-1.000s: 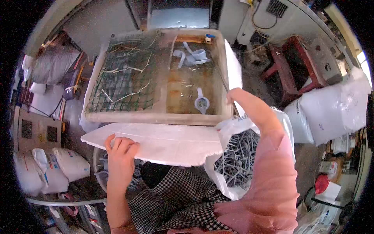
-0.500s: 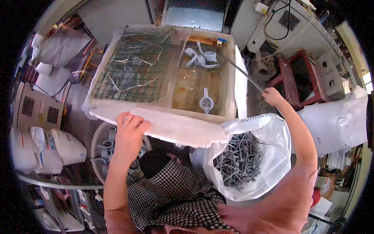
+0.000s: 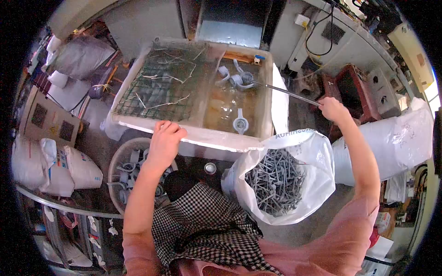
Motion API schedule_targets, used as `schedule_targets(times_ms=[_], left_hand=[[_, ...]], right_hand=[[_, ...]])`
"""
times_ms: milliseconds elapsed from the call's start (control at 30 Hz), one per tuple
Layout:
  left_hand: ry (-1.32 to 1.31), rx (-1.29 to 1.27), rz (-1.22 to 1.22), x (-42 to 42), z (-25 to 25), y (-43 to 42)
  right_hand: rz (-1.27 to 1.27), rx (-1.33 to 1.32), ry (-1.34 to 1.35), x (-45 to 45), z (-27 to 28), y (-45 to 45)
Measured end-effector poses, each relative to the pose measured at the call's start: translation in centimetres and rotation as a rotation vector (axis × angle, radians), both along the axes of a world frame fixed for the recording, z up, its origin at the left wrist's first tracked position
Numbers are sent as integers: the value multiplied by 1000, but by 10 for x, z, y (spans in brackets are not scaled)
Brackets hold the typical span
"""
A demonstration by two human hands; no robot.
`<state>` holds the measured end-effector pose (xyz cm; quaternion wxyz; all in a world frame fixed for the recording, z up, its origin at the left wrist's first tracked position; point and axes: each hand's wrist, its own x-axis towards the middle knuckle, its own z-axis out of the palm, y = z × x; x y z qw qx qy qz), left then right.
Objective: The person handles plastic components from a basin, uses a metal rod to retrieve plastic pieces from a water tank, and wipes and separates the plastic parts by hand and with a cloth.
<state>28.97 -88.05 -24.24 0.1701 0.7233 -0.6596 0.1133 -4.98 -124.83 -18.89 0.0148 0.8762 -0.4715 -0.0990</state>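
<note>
My left hand (image 3: 166, 138) has its fingers curled over the white foam board (image 3: 216, 146) along the near side of a water tank (image 3: 268, 99). In my right hand (image 3: 334, 110) is a thin metal rod (image 3: 292, 94), pointing left over the tank's right side. The rod's far end reaches a cluster of grey plastic ring-shaped parts (image 3: 236, 81); whether it hooks one I cannot tell. Nearer to me in the same compartment lies a single ring part with a handle (image 3: 240, 123). Green mesh (image 3: 147, 99) with several pale strips covers the left compartment.
A white plastic bag (image 3: 317, 177) full of grey spike-like pieces (image 3: 276, 181) stands before the tank. A round basket (image 3: 115, 161) of grey plastic parts is at left. Filled sacks (image 3: 76, 170) stand further left, another sack (image 3: 386, 147) at right. A red metal frame (image 3: 329, 94) sits behind.
The rod's tip has swung down and left onto the grey parts, and one of them has shifted. The foam board has tipped towards the tank, showing less of its face. The camera view has shifted slightly.
</note>
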Motion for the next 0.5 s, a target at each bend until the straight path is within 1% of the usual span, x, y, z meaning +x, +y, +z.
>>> schedule_targets(times_ms=[33,100,167,233,300,367,400,433,500], left_hand=[[-2,-3,4,1,1,1],[10,-19,7,2,2,6],[24,-28,15,4,-1,7],[38,-37,19,4,-3,6],[61,-70,-11,2,-5,3],[50,-62,-13,4,-7,2],[39,-54,-16,5,-8,2],[37,-55,-15,6,-8,3],[74,-65,-23,9,-7,4]], right_hand=[[-73,-33,45,7,9,0],[-20,-19,21,5,10,-15],[24,24,105,2,2,-30],[45,15,71,6,-18,-40],[255,61,251,17,-36,-41],[313,49,220,20,-73,-52],[348,47,295,25,-87,-57],[349,45,293,28,-100,-57],[372,101,142,34,-117,-55]])
